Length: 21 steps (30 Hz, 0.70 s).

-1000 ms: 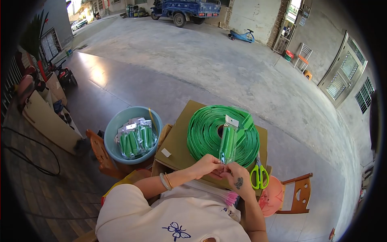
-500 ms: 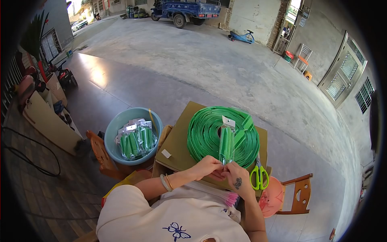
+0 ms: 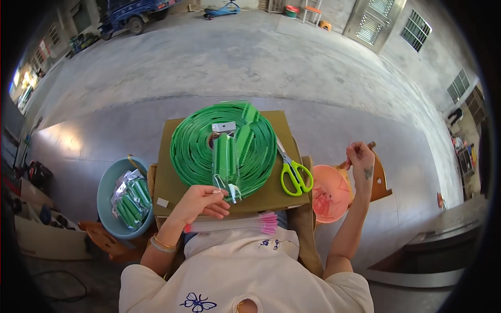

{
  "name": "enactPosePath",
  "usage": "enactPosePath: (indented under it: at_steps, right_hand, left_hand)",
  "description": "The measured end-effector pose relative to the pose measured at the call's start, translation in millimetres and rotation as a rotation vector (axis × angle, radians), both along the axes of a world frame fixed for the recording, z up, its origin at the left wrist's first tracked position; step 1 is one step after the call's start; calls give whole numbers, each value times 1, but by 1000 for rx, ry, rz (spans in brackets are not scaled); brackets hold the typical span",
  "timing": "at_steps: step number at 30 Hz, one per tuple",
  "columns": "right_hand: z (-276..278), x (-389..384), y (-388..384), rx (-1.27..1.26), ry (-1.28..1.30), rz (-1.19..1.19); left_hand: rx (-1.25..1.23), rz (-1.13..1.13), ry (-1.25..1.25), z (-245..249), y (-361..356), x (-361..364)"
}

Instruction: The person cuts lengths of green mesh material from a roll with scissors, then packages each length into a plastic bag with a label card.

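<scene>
A clear plastic packet [image 3: 225,156] with green mesh strips inside leans on a big coil of green strap [image 3: 188,141]. My left hand [image 3: 201,203] pinches the packet's lower end between thumb and forefinger, the other fingers loosely curled. Away to the right, my right hand [image 3: 360,156] is raised beside a pink basin [image 3: 334,180], its fingertips pressed together. Whatever they hold is too small to make out. Green-handled scissors [image 3: 295,177] rest on the cardboard box [image 3: 167,177], right of the coil. A bundle of thin clear sticks with pink ends [image 3: 235,223] lies across my lap.
To the left, a blue basin [image 3: 107,208] of filled packets stands on a wooden chair [image 3: 107,242]. The pink basin sits on another wooden chair [image 3: 380,180] at right. Farther off are a blue truck [image 3: 138,13] and a blue ride-on toy [image 3: 223,10].
My hands were together at the packet's lower end. The right hand has moved away to the right, while the left stays at the packet. The view has turned right.
</scene>
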State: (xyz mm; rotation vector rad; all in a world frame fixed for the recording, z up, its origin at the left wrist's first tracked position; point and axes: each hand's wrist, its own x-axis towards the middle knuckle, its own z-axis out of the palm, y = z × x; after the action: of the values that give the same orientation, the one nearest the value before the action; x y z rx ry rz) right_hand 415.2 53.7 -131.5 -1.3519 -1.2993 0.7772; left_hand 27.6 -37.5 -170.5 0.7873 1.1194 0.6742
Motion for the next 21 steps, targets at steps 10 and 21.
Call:
enactPosePath:
  at_steps: [10,21]
  right_hand:
    - [-231,93,26,-327,155,-248]
    - [-344,55,84,-608,277,-221]
  left_hand:
    - [189,76,340,1,-1,-13]
    - [252,94,350,10,-2,-5]
